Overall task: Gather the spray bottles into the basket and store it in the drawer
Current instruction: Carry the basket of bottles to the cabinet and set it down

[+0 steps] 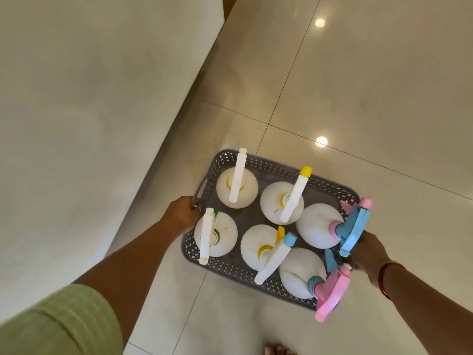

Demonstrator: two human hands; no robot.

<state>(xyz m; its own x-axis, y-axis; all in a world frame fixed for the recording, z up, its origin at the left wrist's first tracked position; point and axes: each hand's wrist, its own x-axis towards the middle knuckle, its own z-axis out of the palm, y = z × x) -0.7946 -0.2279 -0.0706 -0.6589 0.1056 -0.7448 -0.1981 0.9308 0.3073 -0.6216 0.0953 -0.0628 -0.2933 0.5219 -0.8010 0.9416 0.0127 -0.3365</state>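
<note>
A grey perforated plastic basket (275,166) hangs above the tiled floor, carried between both hands. Inside stand several white spray bottles (271,198) with white, yellow, blue and pink trigger heads. One bottle with a blue and pink head (354,228) and another with a pink head (331,290) lean over the right rim. My left hand (180,213) grips the basket's left handle. My right hand (368,251) holds the right side, partly hidden behind the trigger heads. No drawer is in sight.
A pale stone counter (89,111) fills the left half, its edge running diagonally just left of the basket. Glossy beige floor tiles (358,98) spread to the right. A foot (279,349) shows at the bottom edge.
</note>
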